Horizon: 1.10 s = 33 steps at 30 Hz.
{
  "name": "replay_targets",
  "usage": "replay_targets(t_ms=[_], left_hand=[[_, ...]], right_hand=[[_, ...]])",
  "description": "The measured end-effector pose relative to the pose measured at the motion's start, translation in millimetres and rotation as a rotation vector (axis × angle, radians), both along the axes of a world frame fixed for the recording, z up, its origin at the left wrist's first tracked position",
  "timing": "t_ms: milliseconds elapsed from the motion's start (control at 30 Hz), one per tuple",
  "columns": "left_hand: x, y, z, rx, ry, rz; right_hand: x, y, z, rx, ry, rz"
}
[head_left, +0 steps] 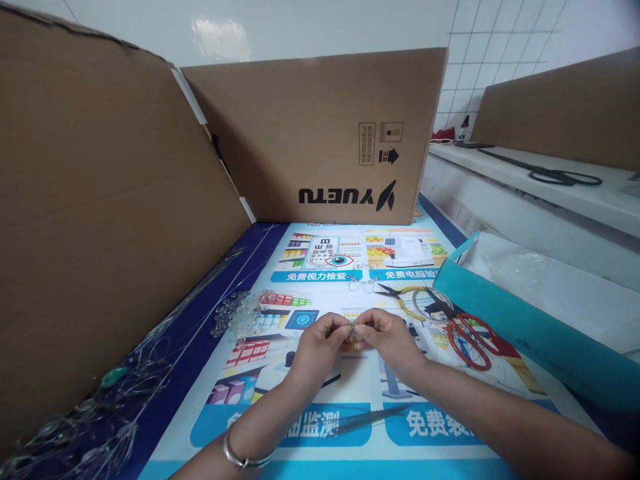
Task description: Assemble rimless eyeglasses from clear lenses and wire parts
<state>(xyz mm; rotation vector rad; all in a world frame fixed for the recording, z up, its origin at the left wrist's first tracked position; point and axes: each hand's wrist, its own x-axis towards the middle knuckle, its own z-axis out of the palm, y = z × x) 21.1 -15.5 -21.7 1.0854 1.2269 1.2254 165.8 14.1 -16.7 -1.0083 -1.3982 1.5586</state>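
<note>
My left hand (327, 337) and my right hand (385, 333) meet fingertip to fingertip above the printed mat (356, 373). Both are closed in a pinch on one small, clear, bead-like piece (354, 329); fingers cover most of it. Left of my hands lies a pile of clear beads (243, 313). Beyond them a loop of strung beads (363, 277) rests on the mat. A bundle of thin wires (367, 419) lies nearer to me, below my hands.
Yellow-handled pliers (405, 303) and red-handled scissors (473, 337) lie at the right, by a roll of wire (433, 305). A teal box (530, 333) stands farther right. Cardboard panels (320, 133) wall off the back and left. Tangled beaded wires (95, 420) lie at the left.
</note>
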Motion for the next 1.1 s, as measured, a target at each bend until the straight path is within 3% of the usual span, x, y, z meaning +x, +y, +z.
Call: replay_targets(t_ms=[1100], left_hand=[[2.9,3.8,4.1,-0.065,-0.236,-0.052]], right_hand=[[-3.9,3.5,-5.8,0.022,-0.005,-0.051]])
